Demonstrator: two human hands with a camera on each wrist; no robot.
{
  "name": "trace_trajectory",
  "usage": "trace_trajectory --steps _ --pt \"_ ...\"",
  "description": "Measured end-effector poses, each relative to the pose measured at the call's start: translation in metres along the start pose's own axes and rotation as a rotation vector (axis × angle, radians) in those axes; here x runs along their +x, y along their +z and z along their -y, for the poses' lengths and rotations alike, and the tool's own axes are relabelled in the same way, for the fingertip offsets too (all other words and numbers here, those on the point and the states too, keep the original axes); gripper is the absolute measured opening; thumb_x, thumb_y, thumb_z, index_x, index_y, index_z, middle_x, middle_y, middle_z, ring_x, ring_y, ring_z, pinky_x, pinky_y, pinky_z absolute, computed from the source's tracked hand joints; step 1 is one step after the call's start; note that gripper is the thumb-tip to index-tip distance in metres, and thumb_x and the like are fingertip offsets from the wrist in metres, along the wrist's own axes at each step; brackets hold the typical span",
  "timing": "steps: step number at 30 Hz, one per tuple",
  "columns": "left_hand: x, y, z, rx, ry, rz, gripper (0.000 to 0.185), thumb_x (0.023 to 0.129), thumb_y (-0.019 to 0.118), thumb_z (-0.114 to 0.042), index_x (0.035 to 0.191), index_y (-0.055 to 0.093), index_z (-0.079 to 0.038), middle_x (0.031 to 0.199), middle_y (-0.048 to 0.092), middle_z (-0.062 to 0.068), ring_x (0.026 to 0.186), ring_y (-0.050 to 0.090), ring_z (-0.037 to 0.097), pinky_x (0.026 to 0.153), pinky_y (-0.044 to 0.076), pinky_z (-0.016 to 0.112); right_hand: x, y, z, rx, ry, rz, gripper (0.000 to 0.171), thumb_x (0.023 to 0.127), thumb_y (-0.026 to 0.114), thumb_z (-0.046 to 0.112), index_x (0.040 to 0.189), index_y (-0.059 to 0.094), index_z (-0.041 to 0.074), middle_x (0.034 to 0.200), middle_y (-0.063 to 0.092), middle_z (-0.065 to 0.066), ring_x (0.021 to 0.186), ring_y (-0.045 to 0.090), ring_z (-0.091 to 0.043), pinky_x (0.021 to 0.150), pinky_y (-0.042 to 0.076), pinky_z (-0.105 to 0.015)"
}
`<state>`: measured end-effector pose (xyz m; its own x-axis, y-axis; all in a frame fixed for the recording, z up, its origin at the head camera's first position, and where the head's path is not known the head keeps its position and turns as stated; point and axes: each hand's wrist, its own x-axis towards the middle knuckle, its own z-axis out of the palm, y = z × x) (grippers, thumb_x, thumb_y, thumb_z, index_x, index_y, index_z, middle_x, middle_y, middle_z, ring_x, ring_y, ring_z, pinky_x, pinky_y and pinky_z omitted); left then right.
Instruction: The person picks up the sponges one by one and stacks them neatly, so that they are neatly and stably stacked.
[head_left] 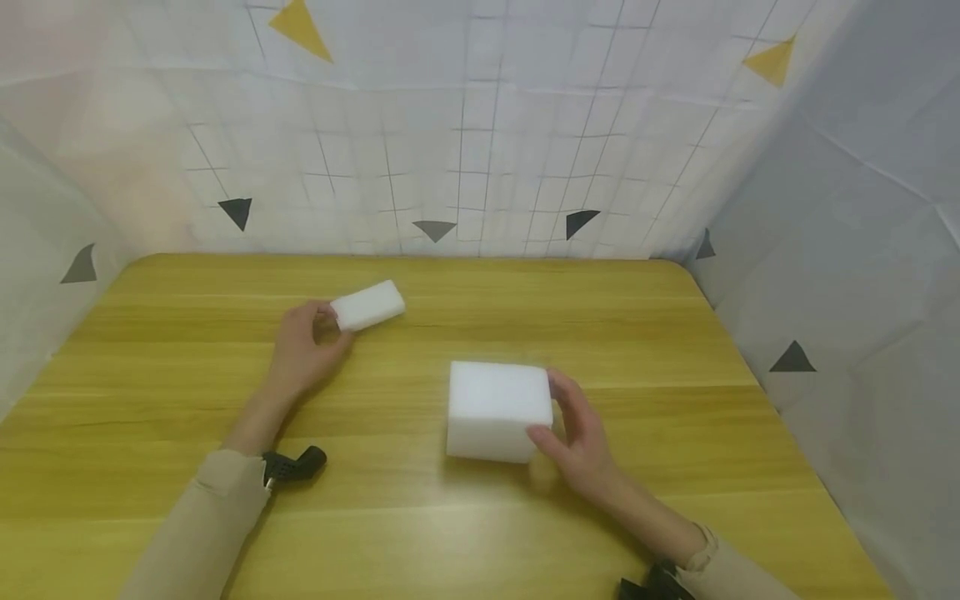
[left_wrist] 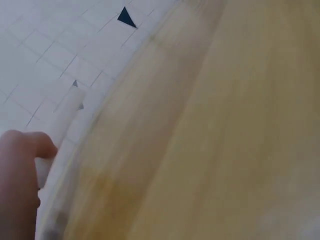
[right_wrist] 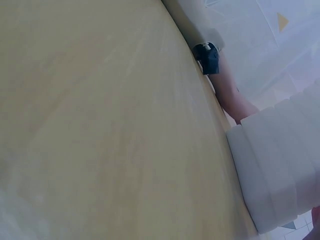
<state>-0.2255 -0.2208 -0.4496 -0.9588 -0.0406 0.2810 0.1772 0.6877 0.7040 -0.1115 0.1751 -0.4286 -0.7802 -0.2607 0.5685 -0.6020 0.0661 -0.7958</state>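
My left hand [head_left: 303, 352] pinches the near left end of a flat white foam block [head_left: 372, 305] between thumb and fingers, toward the back left of the table. In the left wrist view this foam block [left_wrist: 64, 115] is seen narrow side on, partly behind the fingers. Right of the middle, my right hand [head_left: 583, 437] holds a stack of white foam blocks [head_left: 497, 400] at its right side, thumb on the front corner and fingers behind. Seams in the right wrist view show the stack [right_wrist: 270, 167] is several slabs laid together; its far side is hidden.
The wood-grain table [head_left: 360, 533] has rounded far corners. White grid-patterned cloth [head_left: 420, 158] with dark and yellow triangles hangs behind it, and plain pale cloth [head_left: 862, 250] hangs at the right. A black wrist mount [head_left: 296, 463] sticks out from the left sleeve.
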Motion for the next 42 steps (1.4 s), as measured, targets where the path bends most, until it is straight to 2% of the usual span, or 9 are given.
trace_trajectory --steps 3,10,15,18,21,26,31,35,42 --pt "-0.004 0.007 -0.008 -0.078 0.063 -0.052 0.041 0.086 0.074 -0.024 0.117 0.057 -0.003 0.13 0.061 0.018 0.121 0.052 0.038 0.102 0.043 0.054 0.0 0.0 0.0 0.001 -0.006 0.0 0.06 0.081 0.065 -0.014 0.138 0.045 -0.009 0.135 0.058 -0.001 0.122 0.055 -0.013 0.112 0.038 -0.024" --pt "-0.018 0.028 -0.034 -0.25 0.305 -0.158 0.042 0.081 0.078 -0.006 0.117 0.057 0.001 0.122 0.062 0.014 0.113 0.058 0.028 0.102 0.049 0.041 0.001 0.001 -0.001 0.017 -0.031 0.0 0.06 0.08 0.065 -0.013 0.137 0.045 -0.011 0.135 0.058 -0.002 0.123 0.054 -0.014 0.113 0.039 -0.026" --pt "-0.029 0.043 -0.051 -0.367 0.428 -0.207 0.042 0.079 0.075 0.003 0.117 0.058 0.008 0.117 0.061 0.022 0.108 0.058 0.031 0.101 0.047 0.029 0.002 0.001 0.0 0.017 -0.032 0.001 0.059 0.081 0.065 -0.013 0.137 0.045 -0.011 0.135 0.058 -0.002 0.121 0.055 -0.014 0.111 0.04 -0.025" --pt "-0.035 0.051 -0.06 -0.43 0.5 -0.229 0.041 0.079 0.072 0.003 0.116 0.057 0.011 0.116 0.059 0.027 0.108 0.057 0.034 0.101 0.048 0.029 0.002 0.001 0.0 0.015 -0.033 0.004 0.059 0.081 0.065 -0.014 0.136 0.045 -0.011 0.135 0.058 -0.002 0.121 0.055 -0.014 0.111 0.04 -0.026" --pt "-0.042 0.057 -0.07 -0.478 0.558 -0.242 0.04 0.08 0.068 -0.003 0.115 0.055 0.012 0.116 0.058 0.027 0.109 0.056 0.035 0.102 0.047 0.028 0.002 0.001 -0.001 0.013 -0.036 0.006 0.059 0.081 0.065 -0.014 0.136 0.045 -0.012 0.136 0.058 -0.001 0.122 0.055 -0.014 0.112 0.04 -0.026" --pt "-0.052 0.065 -0.087 -0.522 0.628 -0.293 0.04 0.083 0.06 -0.01 0.115 0.052 0.014 0.12 0.054 0.026 0.112 0.054 0.039 0.104 0.046 0.025 0.001 0.001 -0.004 0.016 -0.062 0.003 0.055 0.084 0.066 -0.009 0.136 0.045 -0.012 0.136 0.058 -0.002 0.123 0.055 -0.014 0.112 0.039 -0.025" --pt "-0.056 0.07 -0.097 -0.581 0.647 -0.352 0.043 0.087 0.056 -0.011 0.118 0.047 0.018 0.121 0.05 0.035 0.118 0.053 0.028 0.104 0.047 0.028 0.001 0.0 -0.003 0.012 -0.057 0.001 0.055 0.085 0.066 -0.007 0.136 0.046 -0.011 0.136 0.058 -0.005 0.124 0.055 -0.015 0.113 0.04 -0.026" --pt "-0.06 0.07 -0.103 -0.653 0.673 -0.364 0.045 0.093 0.055 -0.013 0.119 0.044 0.021 0.121 0.046 0.039 0.121 0.051 0.024 0.105 0.048 0.03 0.001 -0.001 -0.001 0.009 -0.023 0.007 0.057 0.083 0.066 -0.011 0.137 0.046 -0.009 0.137 0.057 -0.004 0.125 0.054 -0.015 0.114 0.038 -0.026" --pt "-0.072 0.075 -0.115 -0.763 0.708 -0.37 0.05 0.099 0.056 -0.022 0.116 0.043 0.023 0.125 0.048 0.03 0.122 0.051 0.027 0.105 0.048 0.032 0.001 -0.001 -0.002 0.003 -0.018 0.007 0.058 0.081 0.065 -0.015 0.136 0.047 -0.009 0.136 0.057 -0.004 0.125 0.053 -0.015 0.115 0.037 -0.026"
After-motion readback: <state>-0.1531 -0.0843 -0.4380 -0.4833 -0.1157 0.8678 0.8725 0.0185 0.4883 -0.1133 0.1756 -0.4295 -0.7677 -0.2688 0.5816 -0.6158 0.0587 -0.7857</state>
